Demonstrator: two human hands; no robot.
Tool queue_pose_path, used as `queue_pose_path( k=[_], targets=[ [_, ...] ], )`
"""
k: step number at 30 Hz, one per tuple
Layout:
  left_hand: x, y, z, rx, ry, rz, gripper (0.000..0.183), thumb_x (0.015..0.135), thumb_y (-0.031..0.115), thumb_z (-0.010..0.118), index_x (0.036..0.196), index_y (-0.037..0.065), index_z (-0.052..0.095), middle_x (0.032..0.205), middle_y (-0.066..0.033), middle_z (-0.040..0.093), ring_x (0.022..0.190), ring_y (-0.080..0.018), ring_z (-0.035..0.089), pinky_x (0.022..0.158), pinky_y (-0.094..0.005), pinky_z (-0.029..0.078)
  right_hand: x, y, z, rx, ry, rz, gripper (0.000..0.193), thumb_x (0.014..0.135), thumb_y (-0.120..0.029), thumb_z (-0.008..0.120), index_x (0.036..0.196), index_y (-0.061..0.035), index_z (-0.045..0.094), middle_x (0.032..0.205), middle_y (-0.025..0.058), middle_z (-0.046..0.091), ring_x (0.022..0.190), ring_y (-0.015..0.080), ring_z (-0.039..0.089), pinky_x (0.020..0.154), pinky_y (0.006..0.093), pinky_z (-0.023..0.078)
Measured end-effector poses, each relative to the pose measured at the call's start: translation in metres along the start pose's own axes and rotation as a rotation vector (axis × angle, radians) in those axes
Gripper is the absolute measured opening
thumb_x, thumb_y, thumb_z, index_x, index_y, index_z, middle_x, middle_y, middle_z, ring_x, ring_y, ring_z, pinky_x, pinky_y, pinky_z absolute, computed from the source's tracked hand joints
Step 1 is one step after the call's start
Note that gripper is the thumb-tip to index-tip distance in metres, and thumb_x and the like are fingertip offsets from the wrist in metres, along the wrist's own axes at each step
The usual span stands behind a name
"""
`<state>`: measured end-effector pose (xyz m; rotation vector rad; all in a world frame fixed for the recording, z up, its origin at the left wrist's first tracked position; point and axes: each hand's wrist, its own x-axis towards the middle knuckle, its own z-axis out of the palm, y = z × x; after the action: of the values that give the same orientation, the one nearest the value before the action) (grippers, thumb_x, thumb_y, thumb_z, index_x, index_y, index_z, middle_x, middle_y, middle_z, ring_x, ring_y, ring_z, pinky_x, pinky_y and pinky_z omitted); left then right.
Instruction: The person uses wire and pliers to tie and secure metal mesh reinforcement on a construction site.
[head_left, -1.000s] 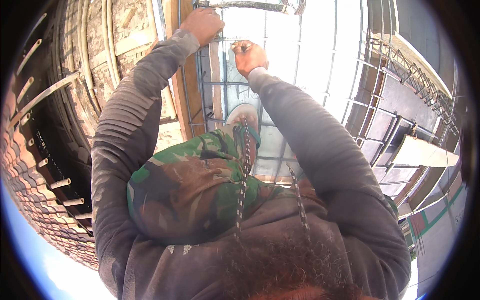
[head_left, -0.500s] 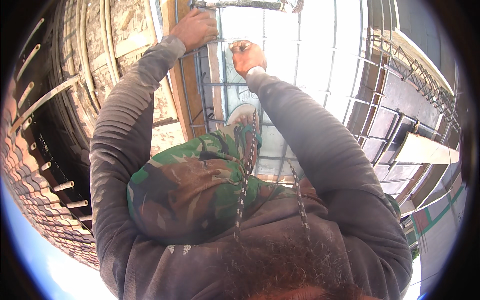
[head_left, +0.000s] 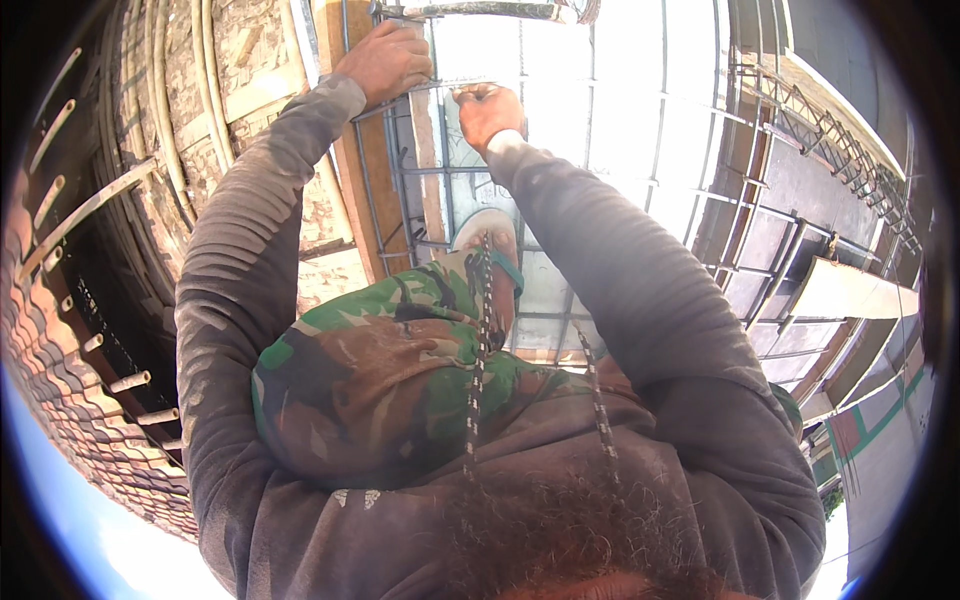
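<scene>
Both my hands are at a grid of thin steel rebar (head_left: 590, 82) lying over pale, glaring sheet panels (head_left: 540, 270). My left hand (head_left: 385, 65) is closed, its fingers bent over a bar at the grid's left side. Just right of it and slightly nearer, my right hand (head_left: 487, 112) is in a fist with thumb and forefinger pinched. Whatever lies in that pinch is too small and washed out to name. A thin bar runs across between the two hands. Beyond them lies a dark rod-like tool (head_left: 490, 11), whose kind I cannot make out.
My sandalled foot (head_left: 490, 232) stands on the panels below my hands. A wooden board (head_left: 365, 170) edges the grid at left, beside woven bamboo walling (head_left: 250, 60) and roof tiles (head_left: 90, 420). At right are a rebar cage (head_left: 830, 130) and a loose pale board (head_left: 860, 290).
Both hands keep nearly the same place and hold, with the right hand shifted slightly left. The hood cord over my foot has swung a little left.
</scene>
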<state>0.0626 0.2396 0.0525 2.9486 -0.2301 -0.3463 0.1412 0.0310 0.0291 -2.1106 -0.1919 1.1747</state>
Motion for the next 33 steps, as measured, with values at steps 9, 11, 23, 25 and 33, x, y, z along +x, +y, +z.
queue_pose_path(
  k=[9, 11, 23, 25, 33],
  targets=[
    [0.004, 0.007, 0.009, 0.042, -0.074, -0.079, 0.022, 0.100, 0.023, 0.063, 0.114, 0.008, 0.068, 0.117, -0.0051, 0.063, 0.118, -0.0227, 0.056, 0.104, -0.0391, 0.040, 0.020, 0.015, 0.006, 0.013, -0.032, -0.031, 0.025, 0.092, -0.030, 0.068, 0.105, -0.0131, 0.082, 0.108, 0.0157, 0.078, 0.106, 0.0337, 0.073, 0.098, 0.0385, 0.054],
    [0.004, 0.008, 0.011, 0.091, -0.036, -0.078, 0.025, 0.100, 0.021, 0.061, 0.119, 0.005, 0.065, 0.119, -0.0075, 0.064, 0.121, -0.0236, 0.055, 0.104, -0.0399, 0.040, 0.021, 0.014, 0.007, 0.073, -0.070, 0.006, 0.029, 0.091, -0.031, 0.071, 0.106, -0.0095, 0.082, 0.106, 0.0169, 0.079, 0.106, 0.0341, 0.074, 0.097, 0.0390, 0.054],
    [0.006, 0.028, 0.019, -0.048, -0.024, -0.282, 0.025, 0.090, 0.001, 0.057, 0.114, 0.006, 0.062, 0.111, -0.0116, 0.071, 0.115, -0.0285, 0.061, 0.101, -0.0435, 0.038, 0.017, -0.003, 0.016, 0.080, 0.013, 0.063, 0.041, 0.090, -0.037, 0.077, 0.105, 0.0009, 0.079, 0.089, 0.0199, 0.077, 0.084, 0.0320, 0.074, 0.081, 0.0402, 0.055],
    [0.004, 0.030, 0.020, -0.110, 0.020, -0.320, 0.025, 0.090, 0.002, 0.057, 0.115, 0.006, 0.061, 0.111, -0.0113, 0.071, 0.115, -0.0291, 0.061, 0.101, -0.0435, 0.038, 0.016, -0.003, 0.017, 0.047, 0.053, 0.038, 0.040, 0.090, -0.037, 0.076, 0.103, 0.0003, 0.080, 0.088, 0.0198, 0.077, 0.083, 0.0329, 0.074, 0.081, 0.0407, 0.055],
    [-0.008, 0.076, 0.027, -0.257, 0.301, -0.515, 0.028, 0.091, 0.005, 0.062, 0.119, 0.008, 0.061, 0.108, -0.0119, 0.070, 0.112, -0.0314, 0.061, 0.101, -0.0455, 0.038, 0.012, -0.021, 0.011, 0.003, 0.035, 0.099, 0.040, 0.089, -0.038, 0.077, 0.103, -0.0006, 0.080, 0.090, 0.0211, 0.077, 0.086, 0.0349, 0.075, 0.082, 0.0423, 0.055]
  ],
)
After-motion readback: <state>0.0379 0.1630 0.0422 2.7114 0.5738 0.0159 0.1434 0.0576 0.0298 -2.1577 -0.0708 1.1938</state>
